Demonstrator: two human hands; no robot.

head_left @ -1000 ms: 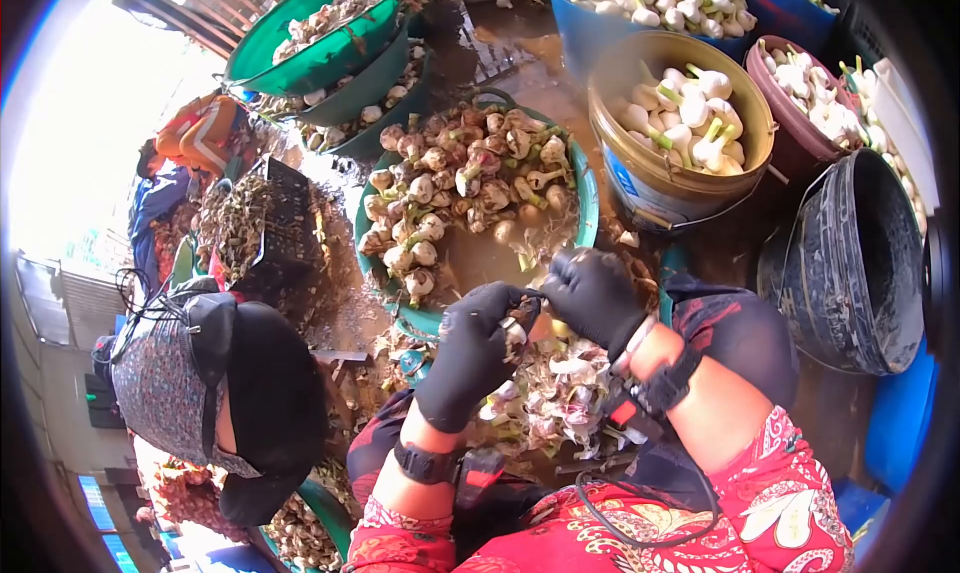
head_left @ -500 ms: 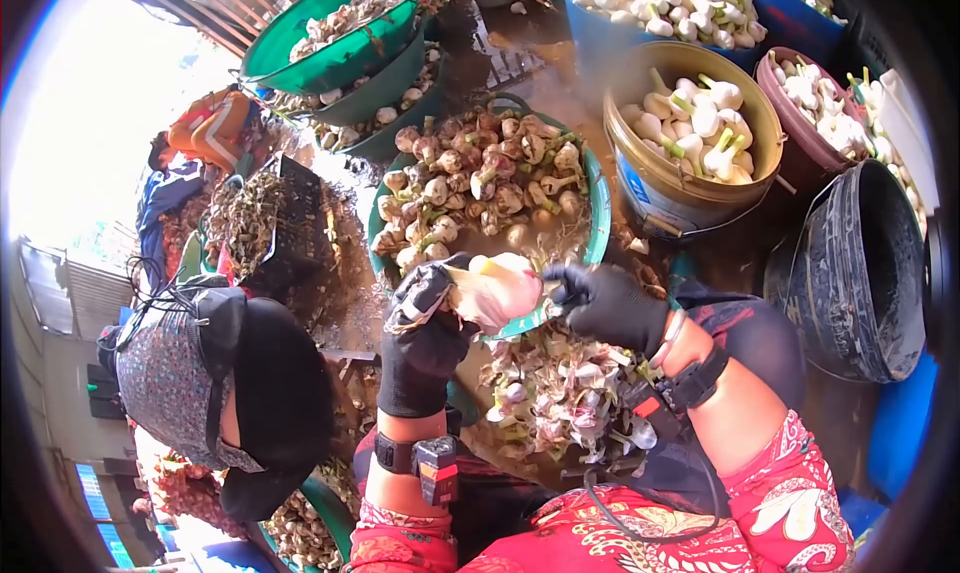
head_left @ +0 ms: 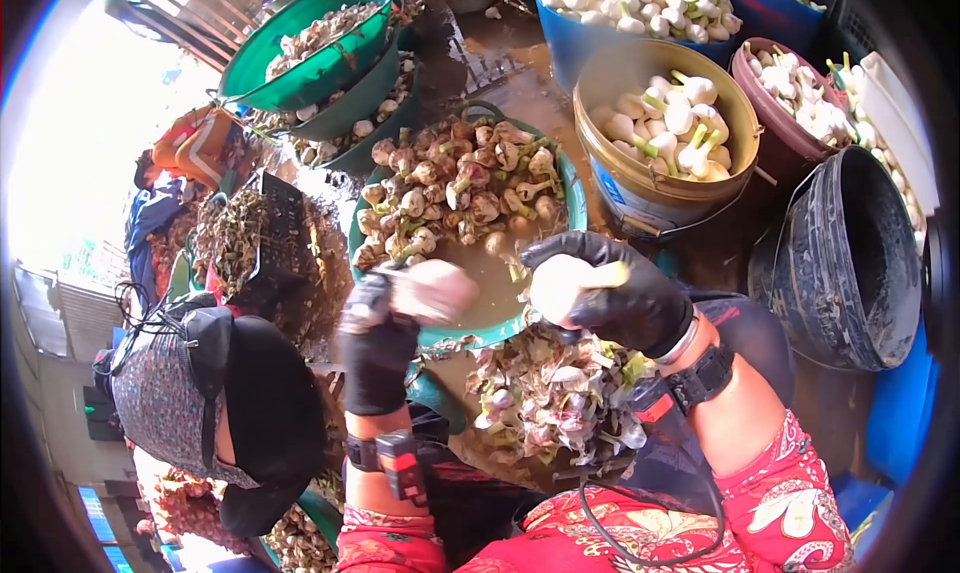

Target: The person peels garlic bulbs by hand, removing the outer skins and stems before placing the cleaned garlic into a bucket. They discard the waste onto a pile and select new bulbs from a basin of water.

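Garlic bulb (head_left: 560, 293) bulges smoothly from right hand (head_left: 638, 305).

smooth garlic bulb (head_left: 560, 291), scuffed black plastic bucket (head_left: 832, 265)

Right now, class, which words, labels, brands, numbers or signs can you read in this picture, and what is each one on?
Nothing can be read clearly enough to quote.
Blue label on the yellow bucket: has pale marks, too blurred to read.
Left wrist device and right wrist device: red patches, no readable lettering.
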